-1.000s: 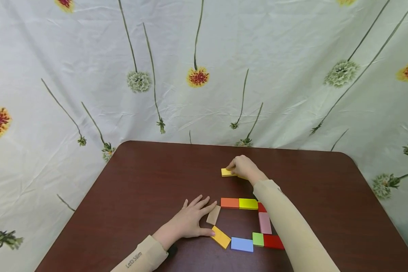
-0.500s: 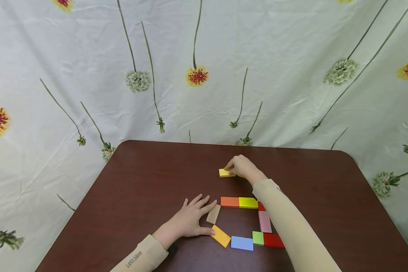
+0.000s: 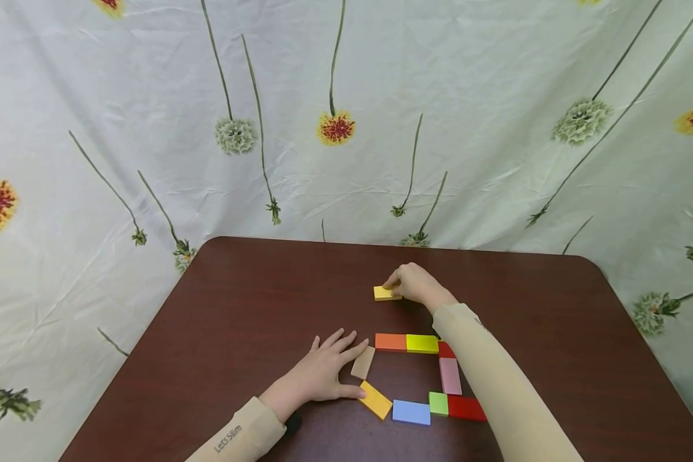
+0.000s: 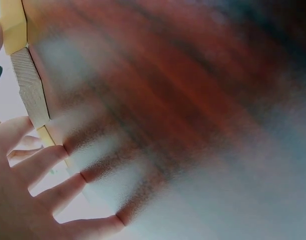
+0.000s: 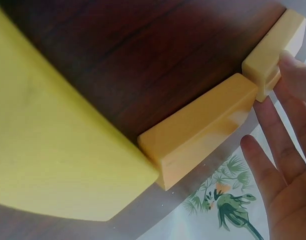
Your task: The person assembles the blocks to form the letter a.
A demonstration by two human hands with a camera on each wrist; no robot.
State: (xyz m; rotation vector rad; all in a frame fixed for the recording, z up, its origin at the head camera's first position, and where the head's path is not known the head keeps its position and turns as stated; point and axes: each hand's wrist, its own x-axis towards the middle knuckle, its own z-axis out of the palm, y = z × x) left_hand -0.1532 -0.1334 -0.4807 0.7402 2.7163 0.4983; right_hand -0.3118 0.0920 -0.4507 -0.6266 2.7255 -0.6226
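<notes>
At the far side of the table, my right hand (image 3: pixel 414 284) pinches a pale yellow block (image 3: pixel 384 294) between thumb and fingers. In the right wrist view this pale yellow block (image 5: pixel 272 47) meets the end of a deeper yellow block (image 5: pixel 202 125), which the hand hides in the head view. My left hand (image 3: pixel 317 374) lies with fingers spread at the left of a loop of flat blocks. Its thumb is on an amber block (image 3: pixel 376 400), and its index fingertip is at a bare wood block (image 3: pixel 362 363). The left wrist view also shows the wood block (image 4: pixel 32 90) near the fingers.
The loop continues with orange (image 3: pixel 390 342), bright yellow (image 3: pixel 422 344), pink (image 3: pixel 450 376), green (image 3: pixel 438 403), red (image 3: pixel 465 407) and blue (image 3: pixel 411 412) blocks. My right sleeve (image 3: pixel 496 378) passes over its right side. A flowered cloth (image 3: pixel 358 179) hangs behind the dark table (image 3: pixel 265 289).
The right hand and its pale yellow block have shifted slightly left. A second yellow patch under that hand one second ago is now hidden. The left hand has stayed in place.
</notes>
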